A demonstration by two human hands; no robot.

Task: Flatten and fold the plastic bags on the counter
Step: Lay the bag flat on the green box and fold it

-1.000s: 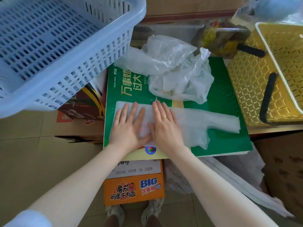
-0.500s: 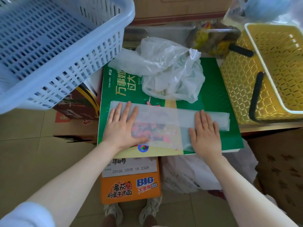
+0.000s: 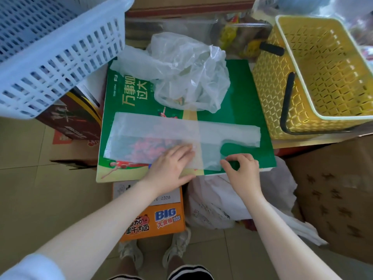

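The flattened plastic bag [image 3: 161,136] lies spread across the green box top [image 3: 242,93] that serves me as a tabletop, its long side running left to right and its handle strips reaching toward the right edge. My left hand [image 3: 171,166] lies flat on the near edge of the bag, fingers straight and together, pressing it down. My right hand [image 3: 243,168] is just beside it, thumb and forefinger curled together at the bag's near handle strip; they appear to pinch it. Behind the flat bag, a heap of crumpled plastic bags [image 3: 181,71] sits on the far part of the box top. A yellow basket [image 3: 319,77] with a black handle stands to the right, and a pale blue basket [image 3: 50,47] is at the upper left. An orange carton [image 3: 157,221] stands on the floor below.
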